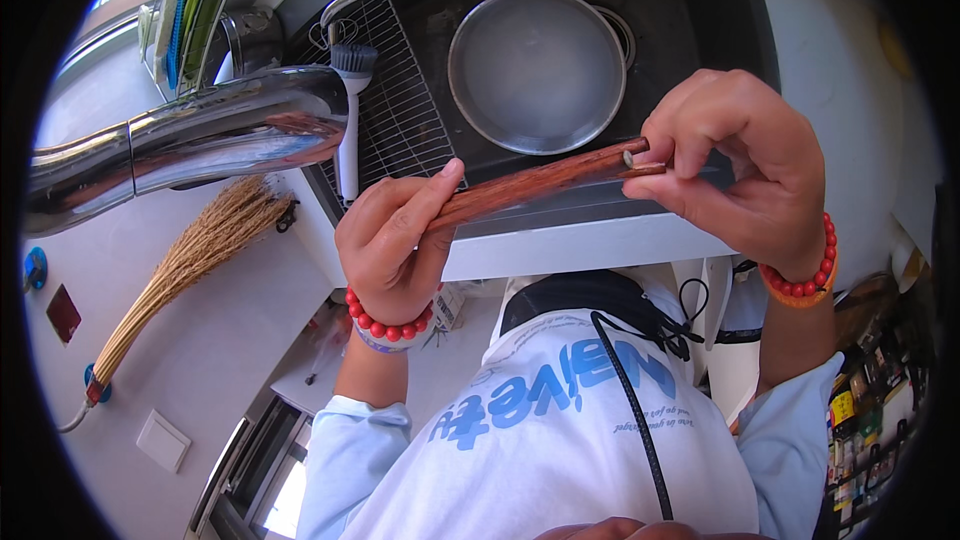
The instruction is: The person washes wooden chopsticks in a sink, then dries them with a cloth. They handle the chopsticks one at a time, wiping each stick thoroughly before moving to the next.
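My left hand grips one end of a few reddish-brown wooden sticks, which look like chopsticks held lengthwise together. At their other end, the thumb and fingers of my right hand pinch close around the tips. One pale, round stick end shows beside that thumb; how many sticks there are is hard to tell. The sticks slant across the front of a dark sink, nearer to me than a round metal pan in it. The pan's inside looks cloudy, and part of a drain ring shows beside it.
A chrome faucet reaches in from the left. Beyond its end, a white-handled brush lies on a wire rack over the sink. A straw whisk broom hangs at the left. Stacked boards stand in a rack at upper left.
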The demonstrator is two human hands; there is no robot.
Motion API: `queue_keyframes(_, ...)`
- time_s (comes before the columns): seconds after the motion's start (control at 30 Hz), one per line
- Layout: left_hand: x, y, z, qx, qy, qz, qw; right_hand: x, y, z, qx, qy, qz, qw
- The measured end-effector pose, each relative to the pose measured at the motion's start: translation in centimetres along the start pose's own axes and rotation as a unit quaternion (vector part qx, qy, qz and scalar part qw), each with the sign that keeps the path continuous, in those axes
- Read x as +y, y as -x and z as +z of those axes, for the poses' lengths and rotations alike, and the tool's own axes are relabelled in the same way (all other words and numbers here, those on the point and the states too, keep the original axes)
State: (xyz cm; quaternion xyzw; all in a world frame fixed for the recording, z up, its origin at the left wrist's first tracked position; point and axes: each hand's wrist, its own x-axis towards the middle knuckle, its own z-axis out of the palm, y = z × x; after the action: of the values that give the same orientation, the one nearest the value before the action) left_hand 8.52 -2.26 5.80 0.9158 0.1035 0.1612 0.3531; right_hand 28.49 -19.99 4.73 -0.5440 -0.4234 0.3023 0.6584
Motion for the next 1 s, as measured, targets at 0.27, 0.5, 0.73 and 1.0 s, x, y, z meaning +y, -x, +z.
queue_keyframes(0.27,0.0,0.1,-0.1,-0.013,0.01,-0.017,1.0,-0.1,-0.5,-0.5,-0.042,0.067,-0.007,0.997)
queue_keyframes(0.5,0.2,-0.3,-0.7,-0.036,0.011,-0.023,0.999,-0.3,-1.0,-0.7,-0.081,0.193,-0.114,0.971)
queue_keyframes(0.73,0.9,-1.2,-1.9,-0.063,0.018,0.001,0.998,-0.4,0.1,-0.6,-0.036,0.229,-0.139,0.963)
queue_keyframes(1.0,1.6,-1.3,-3.2,-0.08,-0.009,0.018,0.997,-1.7,-0.5,-1.2,-0.134,0.245,-0.164,0.946)
